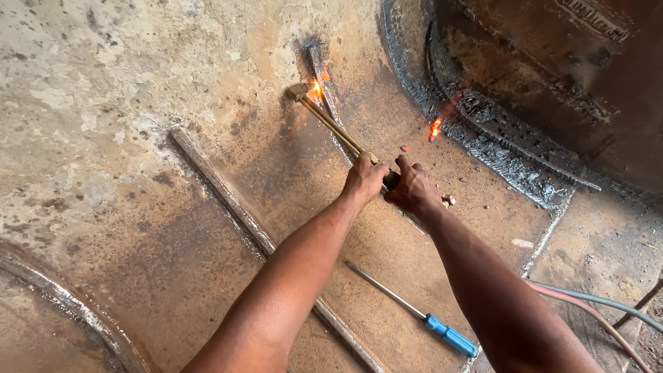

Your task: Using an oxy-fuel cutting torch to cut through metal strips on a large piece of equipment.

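Both my hands grip a brass cutting torch [331,124] that points up and left across a rusty steel plate [138,207]. My left hand [363,179] is wrapped around the torch tubes. My right hand [413,188] holds the torch body just behind it. The torch head [299,92] burns an orange flame [317,88] against a raised weld seam [319,65]. A glowing spark [435,128] falls at the right by a blackened cut edge [483,131].
A screwdriver with a blue handle [449,337] lies on the plate below my right arm. Red and grey hoses [601,304] run off at the lower right. A long raised seam [228,200] crosses the plate diagonally. A dark rusted opening [566,69] fills the upper right.
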